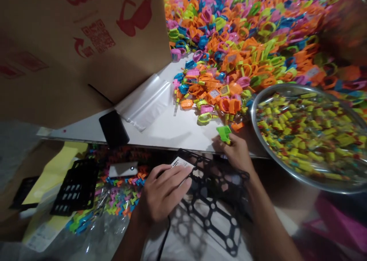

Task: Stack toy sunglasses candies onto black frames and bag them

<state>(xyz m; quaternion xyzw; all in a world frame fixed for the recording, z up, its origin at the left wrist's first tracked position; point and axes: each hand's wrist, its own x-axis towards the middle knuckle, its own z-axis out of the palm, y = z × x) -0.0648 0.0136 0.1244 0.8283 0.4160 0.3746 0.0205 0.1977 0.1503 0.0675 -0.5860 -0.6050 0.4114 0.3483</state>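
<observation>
My left hand (169, 190) is closed round a small white printed card (182, 165), above a black lattice frame (213, 211). At the table edge, my right hand (236, 150) pinches a bright green plastic piece (223, 133). Just beyond it lies a spread of orange, pink, blue and green plastic toys (212, 88) on the white table (160, 137). To the right of my right hand stands a round metal bowl (255, 119) filled with small yellow pieces (309, 134).
A large cardboard box (65, 77) fills the upper left. Near it are a clear plastic bag (146, 100) and a black flat object (114, 129). Below the table edge lie black trays (76, 186), yellow paper (54, 169) and bagged colourful pieces (114, 203).
</observation>
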